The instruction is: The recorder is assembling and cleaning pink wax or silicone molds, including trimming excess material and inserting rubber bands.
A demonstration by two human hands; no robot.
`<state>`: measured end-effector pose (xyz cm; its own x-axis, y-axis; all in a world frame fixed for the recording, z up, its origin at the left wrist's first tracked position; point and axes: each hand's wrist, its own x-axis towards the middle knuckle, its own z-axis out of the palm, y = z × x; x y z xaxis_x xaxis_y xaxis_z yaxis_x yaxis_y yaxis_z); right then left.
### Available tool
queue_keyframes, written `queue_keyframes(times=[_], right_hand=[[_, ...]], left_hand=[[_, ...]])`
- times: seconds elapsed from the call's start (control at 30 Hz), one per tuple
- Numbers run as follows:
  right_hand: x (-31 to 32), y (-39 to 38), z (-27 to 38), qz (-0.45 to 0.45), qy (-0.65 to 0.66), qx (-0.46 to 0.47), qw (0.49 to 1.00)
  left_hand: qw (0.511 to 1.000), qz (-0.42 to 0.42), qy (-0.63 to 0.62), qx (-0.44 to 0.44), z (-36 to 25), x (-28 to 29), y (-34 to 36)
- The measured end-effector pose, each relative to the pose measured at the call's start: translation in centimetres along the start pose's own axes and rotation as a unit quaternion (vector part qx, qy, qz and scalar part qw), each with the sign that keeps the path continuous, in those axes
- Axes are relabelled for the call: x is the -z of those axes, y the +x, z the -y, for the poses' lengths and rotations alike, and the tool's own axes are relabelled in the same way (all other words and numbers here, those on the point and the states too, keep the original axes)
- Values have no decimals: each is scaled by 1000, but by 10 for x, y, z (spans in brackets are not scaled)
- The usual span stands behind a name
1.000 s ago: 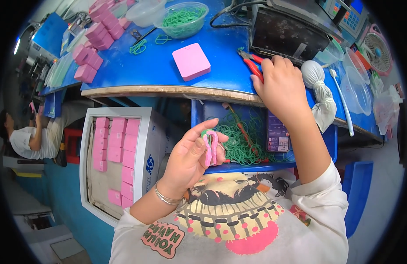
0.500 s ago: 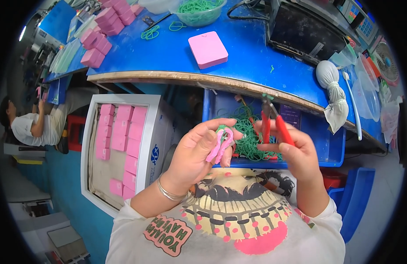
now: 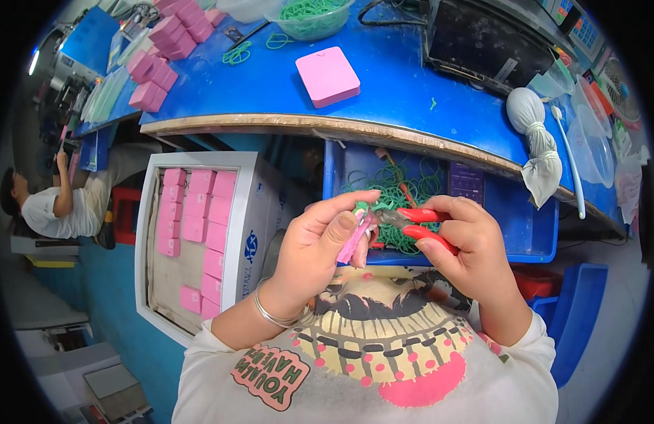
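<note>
Blue covers the curved tabletop that runs across the upper part of the view, with an open blue drawer below its front edge holding a tangle of green rubber bands and a dark flat calculator-like device. Close in front of the drawer, the left hand is pinched shut on a small pink flat piece with a green band on it, held upright between thumb and fingers. The right hand is closed around the red-handled small pliers, whose metal tip meets the pink piece at the left fingertips, so both hands sit nearly touching above the person's lap. On the tabletop lie a pink square pad, a stack of pink pads at far left, a clear bowl of green bands, a black machine and a knotted white cloth bundle at right. Left of the hands stands a white carton, open, with rows of pink pads inside. Another person in a white shirt sits at far left.
</note>
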<state>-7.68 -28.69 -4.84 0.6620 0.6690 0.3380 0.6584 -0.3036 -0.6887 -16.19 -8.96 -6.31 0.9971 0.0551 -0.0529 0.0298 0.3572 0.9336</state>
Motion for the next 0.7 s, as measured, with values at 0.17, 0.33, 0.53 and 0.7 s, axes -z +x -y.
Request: queue_keyframes(times=[0.17, 0.33, 0.53, 0.7], right_hand=[[-1, 1, -4, 3, 9, 6, 1000], [-2, -1, -7, 35, 114, -63, 991], [-1, -2, -12, 69, 182, -65, 979], [-5, -3, -15, 87, 248, -102, 959]], left_hand=[[1000, 8, 3, -1, -1, 1, 2], [997, 41, 0, 62, -10, 5, 2], [992, 42, -59, 103, -10, 7, 4], [980, 27, -133, 143, -12, 7, 6]])
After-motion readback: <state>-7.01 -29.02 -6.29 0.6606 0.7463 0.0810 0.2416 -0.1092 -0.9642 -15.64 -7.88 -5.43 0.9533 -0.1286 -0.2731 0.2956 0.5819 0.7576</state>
